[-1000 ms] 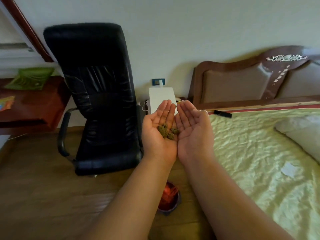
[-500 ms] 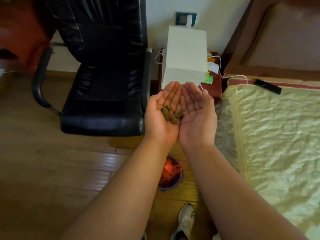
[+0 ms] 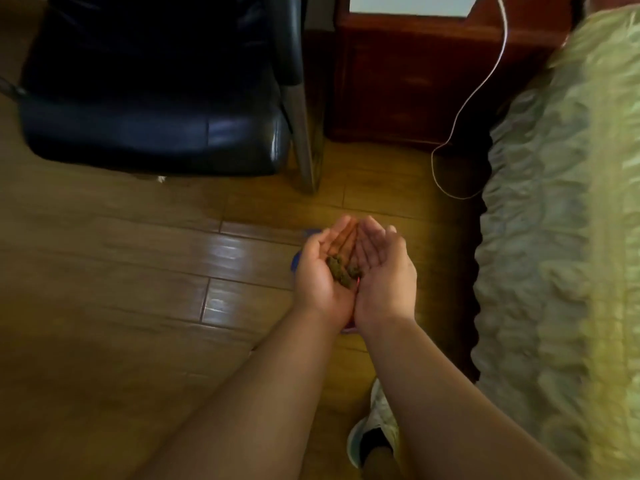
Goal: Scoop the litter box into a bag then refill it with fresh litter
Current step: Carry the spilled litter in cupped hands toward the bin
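Two bare hands, yours, are cupped side by side with palms up, their little-finger edges pressed together: the left hand (image 3: 320, 275) and the right hand (image 3: 384, 275). The fingers (image 3: 341, 233) of each lie straight and close against one another, not spread, tilted up a little to make a shallow trough. A small heap of brownish-green crumbly clumps (image 3: 341, 273) sits low in that trough, behind your fingertips, mostly on the left palm and against the seam where the hands meet. Directly under your hands, slivers of a blue-rimmed container with something red inside (image 3: 296, 266) peek out at the left palm's outer edge and below the wrists; the view is too blocked to say what it is, perhaps a bin. Beyond your fingertips and to their left stands a black leather office chair with a metal arm (image 3: 156, 126) on the brown wooden plank floor (image 3: 121, 271). Straight beyond the fingertips is a dark red-brown wooden bedside cabinet (image 3: 398, 81), with a thin white cable (image 3: 467, 102) looping down to the floor. To the right of your right hand runs the pale green quilted bed cover (image 3: 561, 237). Below your right forearm shows a white sneaker (image 3: 381, 410).
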